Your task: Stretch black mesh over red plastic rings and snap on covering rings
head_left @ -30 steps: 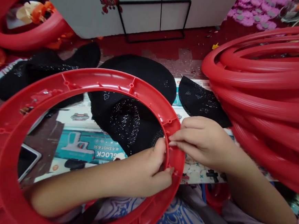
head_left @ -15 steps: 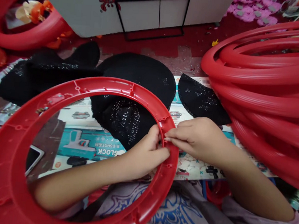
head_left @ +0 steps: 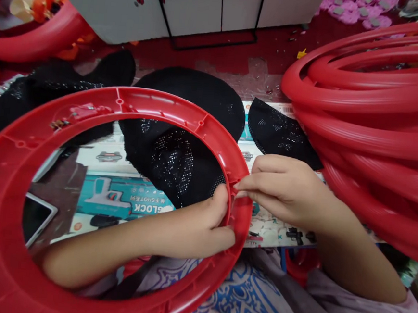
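A large red plastic ring (head_left: pixel 151 104), its hollow ribbed side up, is tilted in front of me. My left forearm reaches through its opening, and my left hand (head_left: pixel 209 224) is closed around the right part of the ring, thumb on the channel. My right hand (head_left: pixel 282 189) pinches thumb and fingertips together at the channel by the outer rim; anything between them is too small to make out. Inside the channel at upper left sits a red part with small metal pieces (head_left: pixel 82 115). Behind the ring lie black cloth pieces (head_left: pixel 195 97) with shiny studs.
Red rings (head_left: pixel 370 135) are stacked at the right, and another red ring (head_left: pixel 40 42) is at far left. Printed cardboard (head_left: pixel 108 197) lies under the work. A phone-like device (head_left: pixel 39 220) shows through the ring. A white panel (head_left: pixel 201 16) stands behind.
The ring has turned slightly, and its left side has shifted left and up. My left hand still grips it. My right fingertips have drawn back a little toward the outer rim.
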### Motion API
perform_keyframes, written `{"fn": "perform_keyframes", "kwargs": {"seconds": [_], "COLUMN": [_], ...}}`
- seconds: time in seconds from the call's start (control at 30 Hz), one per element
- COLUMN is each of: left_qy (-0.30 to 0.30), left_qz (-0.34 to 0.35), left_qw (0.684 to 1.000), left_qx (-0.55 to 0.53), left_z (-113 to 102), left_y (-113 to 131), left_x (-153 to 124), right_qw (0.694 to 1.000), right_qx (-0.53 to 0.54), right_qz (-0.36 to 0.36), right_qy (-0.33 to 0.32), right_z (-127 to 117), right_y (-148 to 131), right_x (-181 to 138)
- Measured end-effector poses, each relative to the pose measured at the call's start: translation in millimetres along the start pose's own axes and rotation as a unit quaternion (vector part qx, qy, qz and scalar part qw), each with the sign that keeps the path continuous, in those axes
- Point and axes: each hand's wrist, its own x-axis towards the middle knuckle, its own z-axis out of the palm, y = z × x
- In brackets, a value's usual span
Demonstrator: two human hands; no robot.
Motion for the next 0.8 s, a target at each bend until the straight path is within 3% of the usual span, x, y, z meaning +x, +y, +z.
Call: {"fn": "perform_keyframes", "kwargs": {"seconds": [0.17, 0.33, 0.47, 0.63, 0.8], "left_qy": [-0.031, -0.031, -0.036, -0.03, -0.027], "left_qz": [-0.008, -0.016, -0.018, 0.029, 0.02], "left_qw": [0.999, 0.999, 0.999, 0.999, 0.999], "left_qx": [0.001, 0.007, 0.007, -0.024, -0.027], "left_z": [1.3, 1.9, 1.8, 2.9, 3.3], "left_y": [0.7, -0.9, -2.0, -4.6, -6.6], "left_x": [-1.2, -1.7, -2.6, -4.4, -3.9], "right_qw": [0.999, 1.0, 0.999, 0.998, 0.998], "right_qx": [0.012, 0.005, 0.041, 0.049, 0.04], "right_qz": [-0.011, -0.023, 0.006, 0.038, 0.044], "right_qy": [-0.028, -0.002, -0.008, -0.024, -0.029], "right_z": [-3.4, -4.5, -5.7, -5.7, -6.4], "right_y": [1.1, 1.1, 0.9, 2.4, 4.0], "right_x": [-0.3, 0.8, 1.3, 2.0, 1.7]}}
